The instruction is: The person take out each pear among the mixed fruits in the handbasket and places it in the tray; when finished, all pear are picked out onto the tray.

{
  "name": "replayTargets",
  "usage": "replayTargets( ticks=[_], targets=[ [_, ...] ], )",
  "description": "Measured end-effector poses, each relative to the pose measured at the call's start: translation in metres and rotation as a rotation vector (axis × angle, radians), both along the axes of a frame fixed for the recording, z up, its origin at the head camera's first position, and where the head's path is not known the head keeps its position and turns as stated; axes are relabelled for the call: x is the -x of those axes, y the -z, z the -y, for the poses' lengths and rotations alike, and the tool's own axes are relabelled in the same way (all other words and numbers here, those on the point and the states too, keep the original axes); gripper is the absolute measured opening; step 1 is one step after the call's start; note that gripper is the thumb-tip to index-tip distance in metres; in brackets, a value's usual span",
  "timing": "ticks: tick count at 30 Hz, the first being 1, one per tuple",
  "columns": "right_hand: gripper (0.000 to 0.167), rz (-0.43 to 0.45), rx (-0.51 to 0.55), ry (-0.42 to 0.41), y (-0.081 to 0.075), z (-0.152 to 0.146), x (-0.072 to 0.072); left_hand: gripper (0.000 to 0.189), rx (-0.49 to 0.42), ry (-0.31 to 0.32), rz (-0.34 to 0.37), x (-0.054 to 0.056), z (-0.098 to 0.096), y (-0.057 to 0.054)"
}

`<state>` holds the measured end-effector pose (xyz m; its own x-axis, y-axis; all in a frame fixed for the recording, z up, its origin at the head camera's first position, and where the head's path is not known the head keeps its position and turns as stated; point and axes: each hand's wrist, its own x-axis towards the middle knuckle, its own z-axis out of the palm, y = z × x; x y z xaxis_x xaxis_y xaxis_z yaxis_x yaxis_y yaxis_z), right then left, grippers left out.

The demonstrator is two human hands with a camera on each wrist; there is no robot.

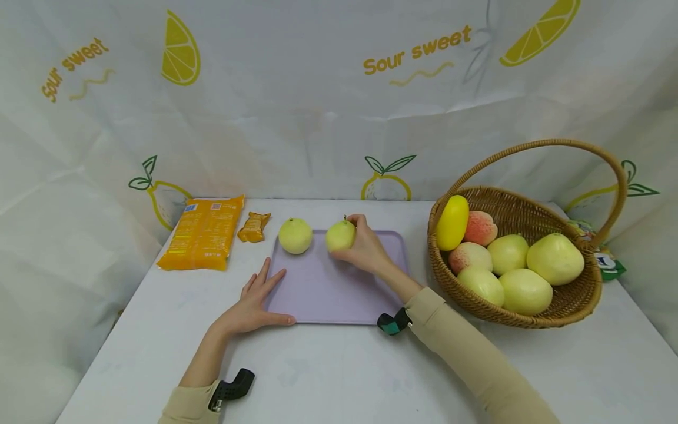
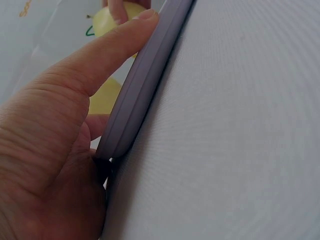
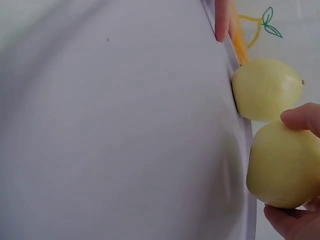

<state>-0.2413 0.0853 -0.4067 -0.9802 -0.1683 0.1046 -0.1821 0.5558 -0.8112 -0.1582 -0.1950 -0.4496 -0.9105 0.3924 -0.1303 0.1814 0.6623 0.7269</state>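
A lilac tray [image 1: 328, 288] lies on the white table. My left hand [image 1: 256, 305] rests at its front left corner, fingers spread and straight along the left side, thumb on the front rim. In the left wrist view the thumb [image 2: 107, 52] lies against the tray's edge [image 2: 145, 80]. My right hand [image 1: 365, 246] grips a round, pale green pear [image 1: 340, 235] over the tray's back edge, thumb and fingers on opposite sides. A second pear [image 1: 295, 236] sits at the tray's back left corner; the right wrist view shows both pears close together.
At the right stands a wicker basket [image 1: 577, 315] with a tall handle, holding several pale green fruits, two peaches [image 1: 481, 228] and a yellow oval fruit [image 1: 452, 224]. An orange packet [image 1: 203, 234] and a small orange wrapper [image 1: 255, 227] lie at the back left.
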Motion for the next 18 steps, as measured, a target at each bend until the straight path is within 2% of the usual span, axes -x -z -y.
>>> replayTargets(
  ticks=[11, 18],
  targets=[
    [0.081, -0.012, -0.030, -0.047, 0.003, 0.008, 0.010, 0.107, 0.004, -0.002, 0.007, 0.000, 0.000, 0.000],
    [0.078, -0.055, -0.030, -0.097, 0.007, 0.009, 0.016, 0.108, 0.008, 0.004, -0.015, 0.000, 0.001, 0.001]
  ],
)
